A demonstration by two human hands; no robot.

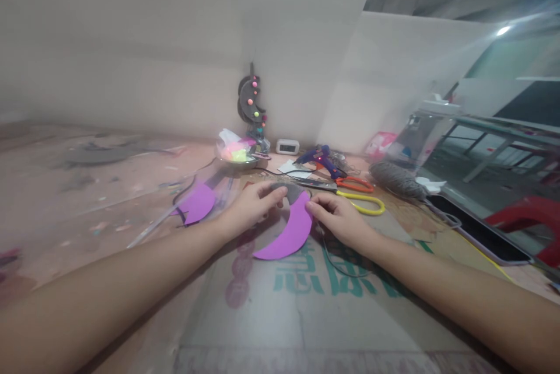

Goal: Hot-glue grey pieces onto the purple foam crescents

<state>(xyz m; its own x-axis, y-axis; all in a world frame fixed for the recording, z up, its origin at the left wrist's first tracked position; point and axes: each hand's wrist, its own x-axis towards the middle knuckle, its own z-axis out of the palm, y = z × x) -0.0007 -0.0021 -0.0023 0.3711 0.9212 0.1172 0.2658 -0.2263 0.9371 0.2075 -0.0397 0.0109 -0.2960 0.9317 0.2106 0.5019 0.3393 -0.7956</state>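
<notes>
A purple crescent-shaped cutout (291, 234) hangs between my hands above a cardboard sheet (262, 318); its upper end meets a dark grey piece (292, 192). My left hand (256, 206) pinches the grey piece at the upper left. On the other side, my right hand (339, 216) has thumb and fingertips closed on the crescent's right edge. A thin dark cord (335, 263) curves down from near my right fingers onto the cardboard. Whether the grey piece is joined to the purple one, I cannot tell.
Behind my hands lie yellow-handled scissors (367, 205), orange-handled scissors (356, 182) and a blue glue gun (321, 158). Grey yarn (396, 179) and a phone (476, 228) are at right. Purple scraps (199, 202) lie left, near a bowl (238, 164) and a decorated grey moon (250, 100).
</notes>
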